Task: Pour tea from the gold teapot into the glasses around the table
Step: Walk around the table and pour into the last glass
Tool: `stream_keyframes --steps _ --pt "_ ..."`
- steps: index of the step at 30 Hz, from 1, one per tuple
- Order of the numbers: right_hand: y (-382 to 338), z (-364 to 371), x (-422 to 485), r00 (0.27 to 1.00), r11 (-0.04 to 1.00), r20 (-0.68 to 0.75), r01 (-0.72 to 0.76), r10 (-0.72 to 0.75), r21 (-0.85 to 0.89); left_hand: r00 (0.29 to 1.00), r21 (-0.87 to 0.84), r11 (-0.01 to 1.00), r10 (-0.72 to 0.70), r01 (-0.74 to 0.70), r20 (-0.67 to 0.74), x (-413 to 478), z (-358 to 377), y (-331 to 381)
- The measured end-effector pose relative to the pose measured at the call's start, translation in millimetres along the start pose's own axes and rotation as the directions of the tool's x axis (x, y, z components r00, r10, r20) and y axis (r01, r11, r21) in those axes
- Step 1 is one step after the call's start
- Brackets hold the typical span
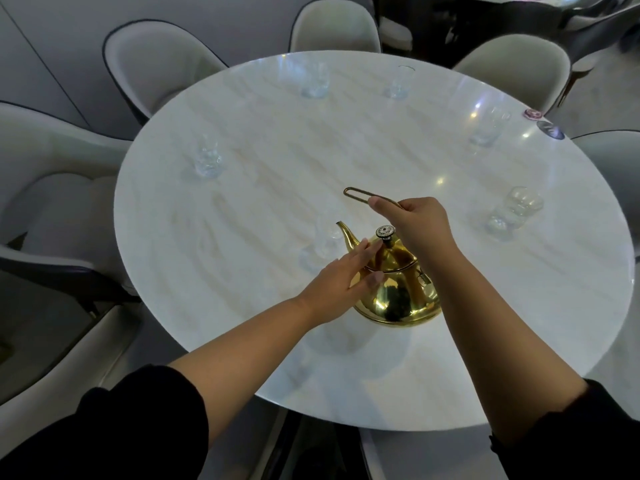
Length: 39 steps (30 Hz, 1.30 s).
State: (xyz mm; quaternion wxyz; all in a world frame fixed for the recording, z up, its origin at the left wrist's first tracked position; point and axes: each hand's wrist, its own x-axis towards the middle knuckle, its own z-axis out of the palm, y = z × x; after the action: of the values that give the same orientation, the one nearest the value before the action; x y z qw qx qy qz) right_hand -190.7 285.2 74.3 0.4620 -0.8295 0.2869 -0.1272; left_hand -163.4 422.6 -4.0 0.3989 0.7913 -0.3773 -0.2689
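The gold teapot (398, 292) stands near the front middle of the round white table (242, 271), spout pointing away to the left. My right hand (415, 223) grips its thin wire handle (356, 194), raised above the lid knob. My left hand (339, 282) rests with straight fingers against the pot's lid and shoulder. A clear glass (323, 242) stands just beyond the spout. Other clear glasses ring the table: left (207, 157), far middle (314, 79), far right (398, 83), right (486, 124) and near right (512, 213). I cannot tell whether any holds liquid.
Pale upholstered chairs surround the table on the left (59, 188), the far side (334, 26) and the right (516, 64). Two small round coasters (550, 129) lie at the table's right rim. A darker furniture piece stands beyond the far chairs.
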Motion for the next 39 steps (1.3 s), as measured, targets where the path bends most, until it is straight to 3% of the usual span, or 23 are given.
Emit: stream_keyframes --steps 9,39 --pt "-9.3 6.2 24.1 0.996 0.982 0.089 -0.003 0.020 -0.188 0.999 -0.110 0.993 -0.041 0.044 0.027 13.2 -3.1 -0.3" --pt "-28.2 1.3 38.6 0.985 0.930 0.174 0.064 0.000 -0.362 0.997 -0.167 0.984 -0.063 0.069 0.040 19.3 -9.5 9.8"
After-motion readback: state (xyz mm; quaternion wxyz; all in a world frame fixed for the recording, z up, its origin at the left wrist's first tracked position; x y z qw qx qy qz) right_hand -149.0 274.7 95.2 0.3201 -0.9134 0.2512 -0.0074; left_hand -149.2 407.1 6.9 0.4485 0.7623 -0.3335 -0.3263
